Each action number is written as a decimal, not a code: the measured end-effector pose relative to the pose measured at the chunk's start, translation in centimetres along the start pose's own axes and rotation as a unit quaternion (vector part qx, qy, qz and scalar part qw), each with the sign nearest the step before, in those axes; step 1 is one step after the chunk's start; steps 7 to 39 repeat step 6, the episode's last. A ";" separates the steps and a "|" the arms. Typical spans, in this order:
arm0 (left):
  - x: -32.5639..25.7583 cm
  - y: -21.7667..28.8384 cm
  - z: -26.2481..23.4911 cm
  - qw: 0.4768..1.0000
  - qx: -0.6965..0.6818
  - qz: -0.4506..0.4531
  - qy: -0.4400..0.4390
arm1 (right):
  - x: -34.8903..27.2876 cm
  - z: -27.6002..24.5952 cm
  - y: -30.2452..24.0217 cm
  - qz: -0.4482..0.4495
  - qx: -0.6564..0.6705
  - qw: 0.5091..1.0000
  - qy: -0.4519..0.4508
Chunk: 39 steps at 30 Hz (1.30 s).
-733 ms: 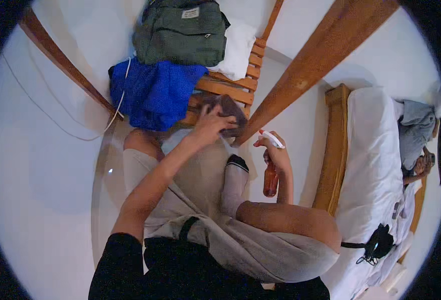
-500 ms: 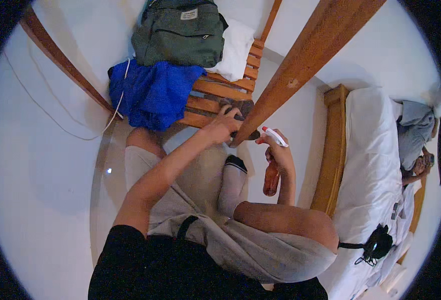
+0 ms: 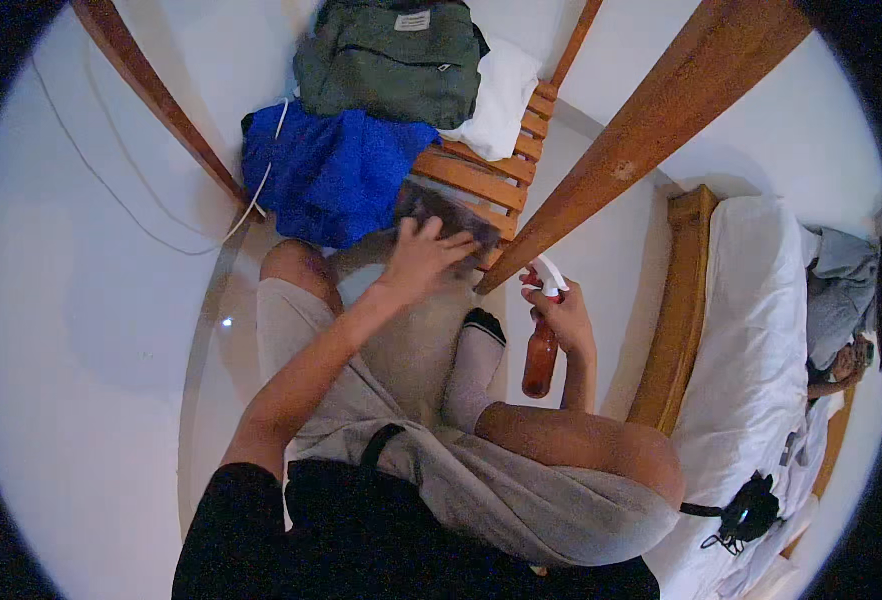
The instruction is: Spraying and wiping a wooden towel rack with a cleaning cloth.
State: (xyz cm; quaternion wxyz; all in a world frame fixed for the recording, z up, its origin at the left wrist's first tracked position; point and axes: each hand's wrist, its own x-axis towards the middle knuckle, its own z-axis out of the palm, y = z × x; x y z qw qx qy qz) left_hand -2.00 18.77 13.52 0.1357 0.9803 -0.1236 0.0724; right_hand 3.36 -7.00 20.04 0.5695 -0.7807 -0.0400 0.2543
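Note:
A spray bottle (image 3: 540, 362) with an amber-red body and a white-and-red trigger head is held upright in my right hand (image 3: 564, 320), fingers wrapped round its neck. It is just right of the lower end of a wooden post. My left hand (image 3: 423, 262) rests on a dark cloth (image 3: 423, 203), fingers spread and no grip showing. That cloth lies over the near edge of a wooden slatted rack (image 3: 476, 182).
A blue cloth (image 3: 336, 180), a green backpack (image 3: 391, 65) and a white cloth (image 3: 506, 95) sit on the rack. The thick wooden post (image 3: 651, 130) slants upward on the right. A white cable (image 3: 191, 250) hangs left. Far right, a person lies on a bed (image 3: 741, 330).
My left hand has moved left and opened out, and the dark cloth, bunched by the post before, now lies spread along the rack's edge. The spray bottle stays in my right hand.

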 end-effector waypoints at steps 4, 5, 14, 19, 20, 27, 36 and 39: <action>3.1 2.8 -0.2 0.998 -0.029 0.048 -0.027 | 0.4 -0.3 0.7 0.023 0.092 0.995 0.015; 3.1 1.4 1.8 0.996 -0.057 0.072 0.019 | 0.6 -0.3 1.1 0.025 0.104 0.994 0.005; 3.1 1.5 1.8 0.996 -0.058 0.070 0.020 | 0.4 -0.3 1.0 0.019 0.102 0.995 0.006; 3.1 1.5 1.8 0.996 -0.058 0.070 0.020 | 0.4 -0.3 1.0 0.019 0.102 0.995 0.006; 3.1 1.5 1.8 0.996 -0.058 0.070 0.020 | 0.4 -0.3 1.0 0.019 0.102 0.995 0.006; 3.1 1.5 1.8 0.996 -0.058 0.070 0.020 | 0.4 -0.3 1.0 0.019 0.102 0.995 0.006; 3.1 1.5 1.8 0.996 -0.058 0.070 0.020 | 0.4 -0.3 1.0 0.019 0.102 0.995 0.006; 3.1 1.5 1.8 0.996 -0.058 0.070 0.020 | 0.4 -0.3 1.0 0.019 0.102 0.995 0.006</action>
